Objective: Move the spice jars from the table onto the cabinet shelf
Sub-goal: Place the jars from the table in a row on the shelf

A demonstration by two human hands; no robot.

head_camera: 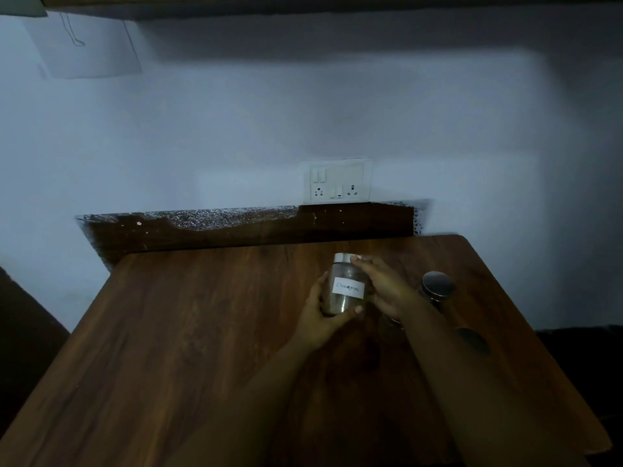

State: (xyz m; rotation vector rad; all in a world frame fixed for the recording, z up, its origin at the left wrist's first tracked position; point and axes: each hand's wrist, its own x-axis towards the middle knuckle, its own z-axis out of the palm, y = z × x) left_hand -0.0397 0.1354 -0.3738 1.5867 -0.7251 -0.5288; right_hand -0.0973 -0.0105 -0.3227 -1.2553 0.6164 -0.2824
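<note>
A glass spice jar (pixel 347 286) with a silver lid and a white label reading "Cinnamon" is held just above the wooden table (pixel 188 332), tilted slightly. My left hand (pixel 323 315) cups its lower left side and base. My right hand (pixel 384 288) wraps its right side, fingertips at the lid. A second jar (pixel 436 286) with a metal lid stands to the right. A third jar (pixel 391 326) shows partly under my right forearm. A dark lid (pixel 472 338) of another jar lies beyond the arm on the right.
A switch and socket plate (pixel 338 182) sits on the pale wall behind the table. A dark wooden board (pixel 236 230) runs along the table's back edge. The underside of a wooden cabinet or shelf (pixel 303 5) spans the top. A paper sheet (pixel 84 45) hangs top left.
</note>
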